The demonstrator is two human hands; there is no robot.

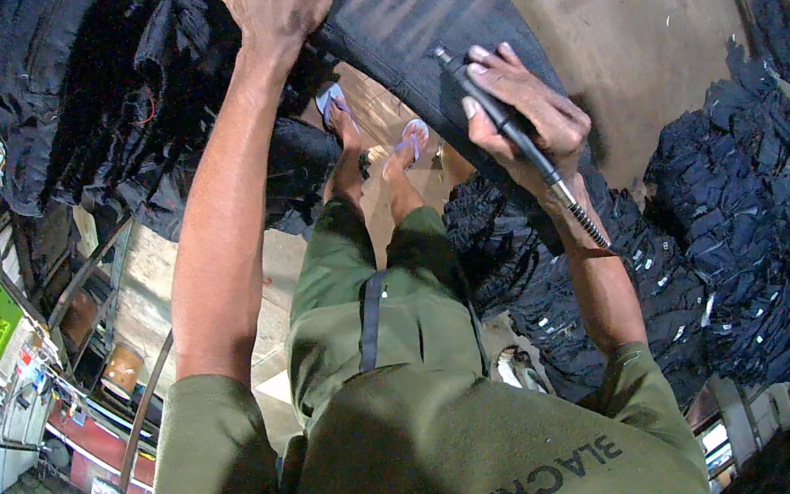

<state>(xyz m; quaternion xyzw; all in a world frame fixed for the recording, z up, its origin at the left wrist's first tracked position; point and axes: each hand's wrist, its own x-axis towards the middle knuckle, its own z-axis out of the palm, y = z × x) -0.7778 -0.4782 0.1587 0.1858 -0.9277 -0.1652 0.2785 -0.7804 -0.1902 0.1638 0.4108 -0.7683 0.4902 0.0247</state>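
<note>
So the right hand [538, 114] has its grip wrapped around a black pen-style tool [501, 117], fingers on one side and thumb on the other, metal tip [442, 54] pointing up and away over the dark denim [405, 28]. Can't swear the tip is actually touching the cloth from this angle. The tool sits diagonally over the right half of that denim piece, which lies at the top middle, with pale streaks running across it. The left hand [285, 0] is at the denim's left edge, but its fingers run out at the top of the view, so no idea how wide or narrow that grip is.

Handling-wise, I'd guess the tool is light and rigid, maybe a bit slick on the barrel, so hold it mid-barrel, behind the tip and ahead of the springy sleeve [580, 213] at the back. The denim should be soft but tough, not slippery; it looks pulled pretty flat, so I'd hold it by an edge.

Headcount: one tool, one streaked denim piece, two hands, two sandals ( [331, 100] is one), and two dark fabric heaps: left heap [111, 95] and right heap [753, 207]. Pieces inside those are too jumbled to count.
</note>
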